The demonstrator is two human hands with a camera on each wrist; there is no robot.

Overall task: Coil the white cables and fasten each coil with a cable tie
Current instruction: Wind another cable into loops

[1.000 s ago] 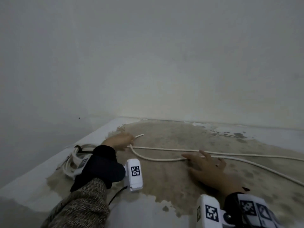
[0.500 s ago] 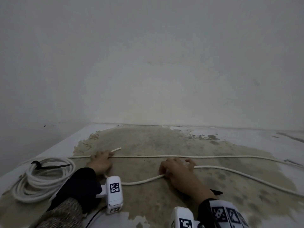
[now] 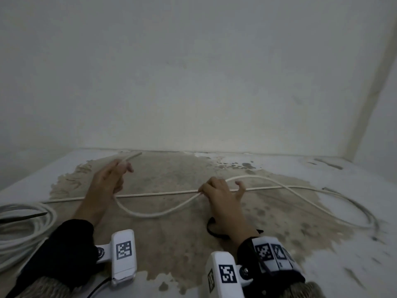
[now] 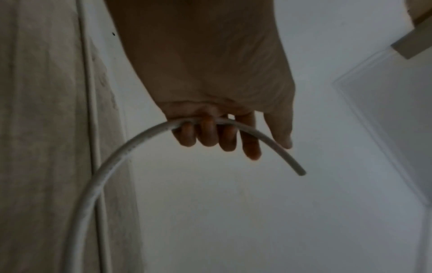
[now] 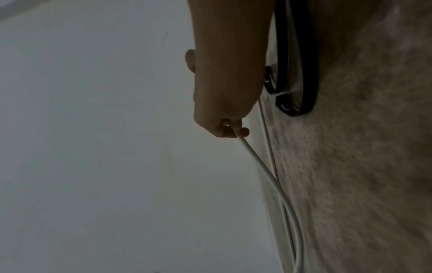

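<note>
Left hand curls round the white cable close to its cut end, lifted off the stained floor; my right hand pinches the same cable further along, thumb spread wide. Between them it sags in a loop. A straight run lies under that loop, so I reckon I could snag it and drag both together. Left of my left hand sits a finished coil with its black tie. Half a second ago both hands were low on the floor; now they are raised and the slack has bowed.
</note>
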